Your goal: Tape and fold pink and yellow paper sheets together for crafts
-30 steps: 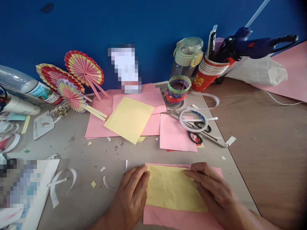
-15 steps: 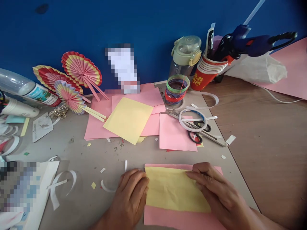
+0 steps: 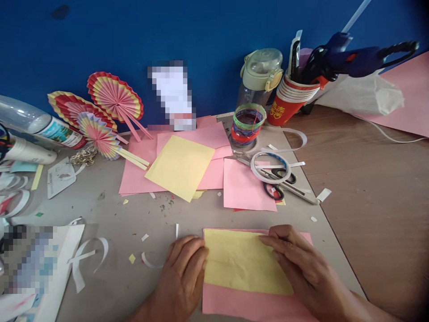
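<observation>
A yellow paper sheet (image 3: 241, 261) with faint creases lies on a larger pink paper sheet (image 3: 234, 304) at the front of the desk. Its far edge runs almost along the pink sheet's far edge, while a broad pink band shows on the near side. My left hand (image 3: 184, 273) is closed at the left edge of both sheets, fingertips on the yellow one; its thumb is mostly hidden. On the right, my right hand (image 3: 301, 264) grips the yellow sheet between thumb and fingers and covers its right end.
Behind the sheets lie pink squares (image 3: 248, 190), a yellow square (image 3: 181, 167), scissors (image 3: 281, 179) and a tape roll (image 3: 254, 172). Folded paper fans (image 3: 115, 96), a bottle (image 3: 259, 71) and red cups (image 3: 284, 103) stand along the blue partition (image 3: 208, 36). Paper scraps (image 3: 132, 258) litter the desk.
The yellow sheet has slid slightly away from me, so less pink shows along its far edge. Both hands keep nearly the same places.
</observation>
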Demonstrator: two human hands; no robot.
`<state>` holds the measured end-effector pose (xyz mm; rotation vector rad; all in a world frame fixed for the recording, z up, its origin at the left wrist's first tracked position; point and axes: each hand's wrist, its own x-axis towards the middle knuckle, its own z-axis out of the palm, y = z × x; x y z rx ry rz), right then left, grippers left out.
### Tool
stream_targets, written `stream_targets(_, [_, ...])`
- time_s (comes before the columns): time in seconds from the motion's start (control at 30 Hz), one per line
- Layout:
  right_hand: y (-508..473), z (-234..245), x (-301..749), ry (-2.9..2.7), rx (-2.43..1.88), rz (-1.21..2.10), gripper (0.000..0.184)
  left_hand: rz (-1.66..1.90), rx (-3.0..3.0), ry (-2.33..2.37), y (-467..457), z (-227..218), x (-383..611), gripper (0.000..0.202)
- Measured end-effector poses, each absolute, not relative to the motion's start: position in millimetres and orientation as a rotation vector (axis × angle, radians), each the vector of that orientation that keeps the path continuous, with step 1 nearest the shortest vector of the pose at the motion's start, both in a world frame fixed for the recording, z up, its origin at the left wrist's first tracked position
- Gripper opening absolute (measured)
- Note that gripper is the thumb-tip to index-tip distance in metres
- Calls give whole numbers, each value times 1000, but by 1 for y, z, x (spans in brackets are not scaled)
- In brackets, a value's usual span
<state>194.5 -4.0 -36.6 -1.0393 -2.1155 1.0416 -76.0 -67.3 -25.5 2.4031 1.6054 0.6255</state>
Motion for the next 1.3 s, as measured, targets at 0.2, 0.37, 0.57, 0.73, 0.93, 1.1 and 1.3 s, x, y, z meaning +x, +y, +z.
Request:
stream_targets(0.2, [-5,-38,194,-2135,-1056,1041,36,638,2406,1611,-65,-25,-74,24])
stream_targets(0.37, [-3,-35,192,-2125,-1054,1049,39,656,2423,1625,-63,-23,-73,24])
stream_targets(0.57, [-3,-33,192,-2125,-1055,1040,39,635,2396,1631,-65,-24,-74,28])
stream_targets(0.73, [-4,-33,193,-2113,-1070,1072,40,607,2426,1626,-65,-26,-75,34])
stream_targets(0.93, [-4,-35,192,-2142,-1025,1042,38,598,2443,1601,-63,-21,-72,30])
stream_targets(1.1, [-3,-33,191,-2125,-1053,1071,37,563,2420,1615,-64,-22,-73,29])
stream_targets(1.3, [-5,-38,192,-2121,-1031,1080,38,503,2468,1626,-65,-26,-75,30])
